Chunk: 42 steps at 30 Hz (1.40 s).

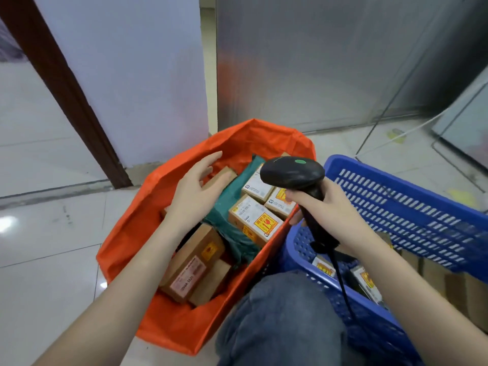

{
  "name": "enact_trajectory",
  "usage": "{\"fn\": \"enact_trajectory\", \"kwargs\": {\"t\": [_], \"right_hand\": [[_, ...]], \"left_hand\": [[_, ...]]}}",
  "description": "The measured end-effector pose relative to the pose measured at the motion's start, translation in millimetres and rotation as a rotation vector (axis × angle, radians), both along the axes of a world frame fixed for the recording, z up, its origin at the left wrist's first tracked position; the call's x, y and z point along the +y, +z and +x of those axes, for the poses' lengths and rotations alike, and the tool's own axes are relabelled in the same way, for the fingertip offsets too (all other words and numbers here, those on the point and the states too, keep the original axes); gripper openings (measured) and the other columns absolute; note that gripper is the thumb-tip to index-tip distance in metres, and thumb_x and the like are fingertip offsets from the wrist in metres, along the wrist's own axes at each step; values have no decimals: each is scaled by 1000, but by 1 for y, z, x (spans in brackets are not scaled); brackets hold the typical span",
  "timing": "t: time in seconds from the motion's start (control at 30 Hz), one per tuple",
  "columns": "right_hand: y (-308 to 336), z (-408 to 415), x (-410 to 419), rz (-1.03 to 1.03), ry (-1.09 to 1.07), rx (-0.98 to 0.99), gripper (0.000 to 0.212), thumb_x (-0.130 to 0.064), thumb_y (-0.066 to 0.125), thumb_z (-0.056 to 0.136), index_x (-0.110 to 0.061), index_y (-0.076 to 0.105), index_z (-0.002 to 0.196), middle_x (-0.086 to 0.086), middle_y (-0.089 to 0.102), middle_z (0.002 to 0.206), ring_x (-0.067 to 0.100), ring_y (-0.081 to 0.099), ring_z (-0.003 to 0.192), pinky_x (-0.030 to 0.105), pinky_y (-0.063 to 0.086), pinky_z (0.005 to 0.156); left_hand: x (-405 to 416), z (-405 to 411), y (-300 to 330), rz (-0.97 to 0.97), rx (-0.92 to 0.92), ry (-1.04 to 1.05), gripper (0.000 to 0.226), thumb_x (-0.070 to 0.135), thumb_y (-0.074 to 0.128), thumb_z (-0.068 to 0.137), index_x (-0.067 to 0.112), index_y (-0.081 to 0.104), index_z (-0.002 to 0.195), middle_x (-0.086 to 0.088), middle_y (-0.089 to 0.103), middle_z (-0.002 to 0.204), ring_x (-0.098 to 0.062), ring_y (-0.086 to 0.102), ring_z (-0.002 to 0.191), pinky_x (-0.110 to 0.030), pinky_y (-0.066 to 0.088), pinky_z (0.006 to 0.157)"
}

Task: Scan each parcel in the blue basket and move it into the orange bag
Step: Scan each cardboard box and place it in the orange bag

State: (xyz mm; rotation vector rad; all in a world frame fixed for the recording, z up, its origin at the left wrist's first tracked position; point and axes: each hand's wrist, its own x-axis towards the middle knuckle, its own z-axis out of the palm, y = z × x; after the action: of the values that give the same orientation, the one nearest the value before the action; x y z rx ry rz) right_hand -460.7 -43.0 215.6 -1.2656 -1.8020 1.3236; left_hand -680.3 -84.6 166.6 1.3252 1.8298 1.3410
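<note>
Left hand (195,191) empty, fingers relaxed over the bag (148,215), which we see already holds many parcels (253,220). Right hand (332,215) grips scanner (293,173). Basket (396,196): a few boxes (365,281) left, we judge.

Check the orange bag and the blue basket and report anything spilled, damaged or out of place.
Nothing stands out. The parcels in the orange bag lie jumbled at angles but all inside it. The blue basket looks intact. The right hand grips the scanner; the left hand is open over the bag.
</note>
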Motion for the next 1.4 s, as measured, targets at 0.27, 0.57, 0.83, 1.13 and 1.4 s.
{"fn": "enact_trajectory", "kwargs": {"t": [0.27, 0.57, 0.83, 1.13, 1.4], "right_hand": [[29, 117, 2, 75, -269, -48, 11, -21, 65, 88, -16, 60, 97, -6, 62, 54, 7, 56, 46, 23, 51, 55], [19, 267, -11, 105, -461, -93, 14, -19, 67, 86, -28, 58, 93, -6, 61, 56, 8, 56, 48, 16, 46, 48], [-40, 364, -19, 27, -614, -103, 27, -18, 74, 81, -28, 60, 101, -16, 60, 51, 2, 53, 44, 17, 42, 44], [-99, 435, -32, -54, -786, -90, 19, -20, 75, 79, -24, 57, 79, -14, 58, 45, 0, 51, 40, 17, 40, 45], [-130, 473, -52, -77, -845, -153, 22, -27, 75, 79, -33, 56, 70, -13, 60, 51, 1, 54, 46, 27, 41, 58]], "left_hand": [[40, 101, 38, 85, 13, -284, 47, 32, 63, 91, 33, 50, 136, 16, 54, 133, 0, 48, 121, -23, 37, 102], [79, 247, 30, -6, 138, -625, 56, 26, 65, 90, 24, 43, 141, 14, 42, 131, 1, 37, 121, -19, 29, 104], [101, 352, -19, -196, 284, -897, 62, 34, 60, 92, 25, 33, 146, 5, 32, 148, -6, 31, 134, -13, 21, 99], [102, 455, -91, -337, 451, -1179, 67, 36, 60, 92, 24, 27, 149, 5, 31, 153, -11, 29, 139, -22, 24, 108], [80, 540, -167, -532, 565, -1495, 80, 2, 64, 84, 18, 23, 152, -5, 34, 154, -20, 34, 140, -24, 29, 109]]}}
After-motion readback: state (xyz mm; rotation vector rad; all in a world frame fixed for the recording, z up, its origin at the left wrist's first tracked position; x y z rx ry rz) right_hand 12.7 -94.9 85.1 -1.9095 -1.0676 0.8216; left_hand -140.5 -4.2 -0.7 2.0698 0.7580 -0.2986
